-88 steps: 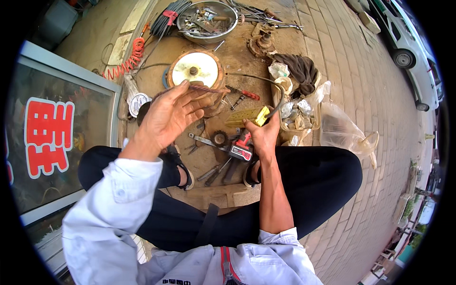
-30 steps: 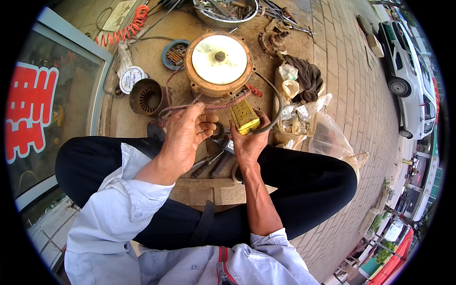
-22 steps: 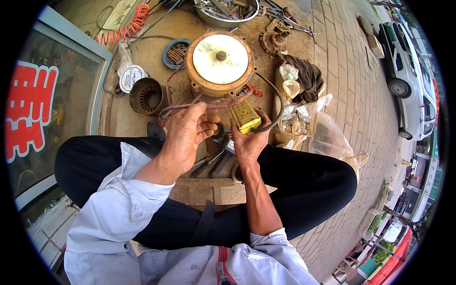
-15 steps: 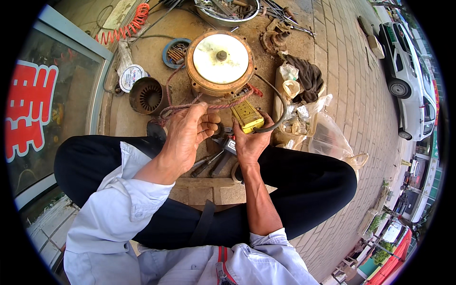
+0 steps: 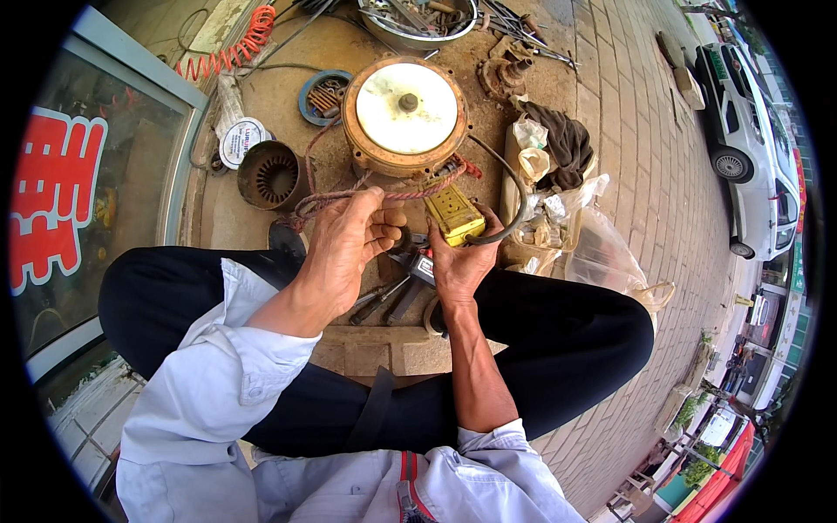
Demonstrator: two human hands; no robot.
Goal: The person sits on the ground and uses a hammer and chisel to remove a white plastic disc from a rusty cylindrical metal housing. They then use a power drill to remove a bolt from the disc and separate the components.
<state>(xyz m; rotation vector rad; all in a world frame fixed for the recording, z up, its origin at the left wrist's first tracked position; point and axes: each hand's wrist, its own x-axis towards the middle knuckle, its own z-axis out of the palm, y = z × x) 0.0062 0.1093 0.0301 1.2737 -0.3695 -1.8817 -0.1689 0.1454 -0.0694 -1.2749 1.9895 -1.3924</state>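
Note:
My left hand (image 5: pixel 344 253) has its fingers curled, with thumb and forefinger pinched on a reddish twisted cord (image 5: pixel 318 202). My right hand (image 5: pixel 462 266) grips a yellow box (image 5: pixel 449 209), from which a black cable (image 5: pixel 514 200) loops up and right. Above both hands stands a round rusty housing (image 5: pixel 392 159) topped by a white disc (image 5: pixel 392 96) with a central stub. A dark slotted metal cylinder (image 5: pixel 266 179) is left of it. Below the box, a red-and-black power tool (image 5: pixel 423 270) and screwdrivers lie partly hidden.
A glass door (image 5: pixel 131 209) borders the left. Behind are a red coiled hose (image 5: pixel 235 48), a blue dish of parts (image 5: pixel 309 105), a steel basin (image 5: pixel 418 30) and rusty parts (image 5: pixel 506 70). A container of rags and bags (image 5: pixel 567 148) sits right, beside paving and a parked white car (image 5: pixel 763 148).
Since the oldest frame, my left hand has dropped with the cord and my right hand has shifted slightly; the view has shifted too. Over the last second there is barely any movement.

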